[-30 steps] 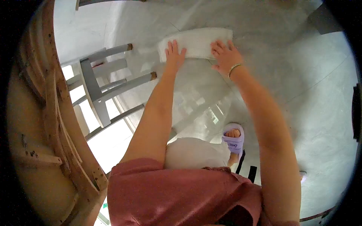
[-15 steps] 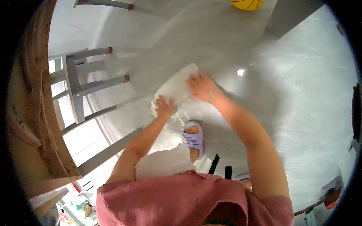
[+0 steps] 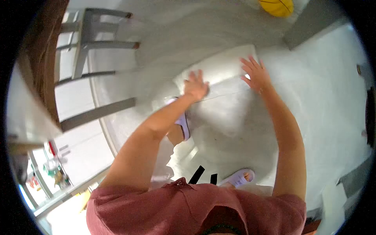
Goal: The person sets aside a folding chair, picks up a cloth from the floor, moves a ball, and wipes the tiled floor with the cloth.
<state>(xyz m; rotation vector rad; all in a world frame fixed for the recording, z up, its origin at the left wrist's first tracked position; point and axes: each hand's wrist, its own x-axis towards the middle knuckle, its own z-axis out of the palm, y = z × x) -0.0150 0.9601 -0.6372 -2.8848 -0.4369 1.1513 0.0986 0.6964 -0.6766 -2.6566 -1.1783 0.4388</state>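
Observation:
A white cloth [image 3: 225, 64], perhaps a folded towel, lies stretched across the pale tiled floor. My left hand [image 3: 196, 86] rests at its near left part, fingers spread. Over the cloth's right end is my right hand [image 3: 256, 76], also with its fingers apart. Neither hand is wrapped round the cloth, and motion blurs both a little. Whether the right palm presses on the cloth or is just above it, I cannot tell. Close below my left forearm is a foot in a lilac slipper [image 3: 184, 127].
A grey stool or chair [image 3: 84, 43] stands on the left beside a brown wooden edge [image 3: 43, 66]. A yellow ball [image 3: 278, 6] lies at the top right, near a grey panel [image 3: 313, 25]. The other lilac slipper [image 3: 239, 178] is at the lower middle.
The cloth and both hands have shifted right in view, with the hands farther apart. The view has turned too: the ball sits more to the right and the second slipper shows more fully.

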